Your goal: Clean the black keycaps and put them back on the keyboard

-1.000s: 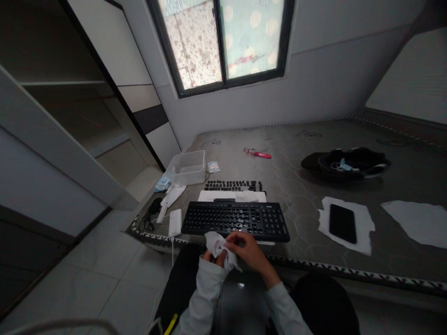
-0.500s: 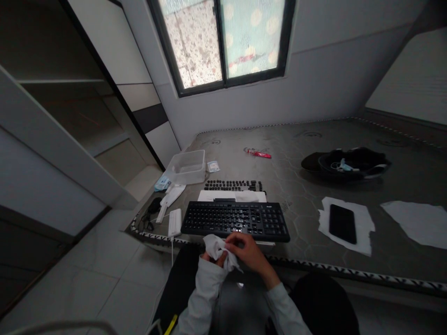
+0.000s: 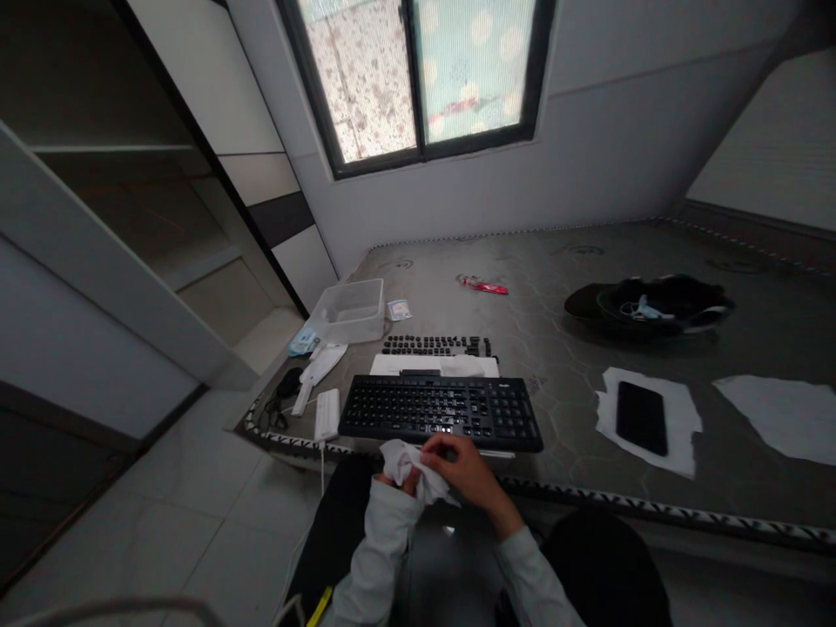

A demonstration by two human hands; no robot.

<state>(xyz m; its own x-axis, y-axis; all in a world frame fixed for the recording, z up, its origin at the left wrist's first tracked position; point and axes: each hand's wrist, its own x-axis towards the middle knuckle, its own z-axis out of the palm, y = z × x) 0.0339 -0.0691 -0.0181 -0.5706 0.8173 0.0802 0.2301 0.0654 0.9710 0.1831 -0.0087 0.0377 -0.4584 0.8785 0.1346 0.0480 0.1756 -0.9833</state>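
White tissue (image 3: 431, 489) is held in front of a black keyboard (image 3: 441, 409)

A plastic tub (image 3: 353, 313) is set at left; the tissue is gripped in the left hand (image 3: 410, 482), apparently to steady it; loose keys (image 3: 431, 342) are lined up behind the keyboard, perhaps keeping their order; the tissue is also pinched by the right hand (image 3: 467, 470); a phone (image 3: 642, 418) is rested on paper (image 3: 683, 435)

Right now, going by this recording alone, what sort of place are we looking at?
Probably a room in a home, perhaps a bedroom: a broad grey surface with piped edges resembles a mattress, a tall shelved cabinet stands at left, and a window is set in the far wall.
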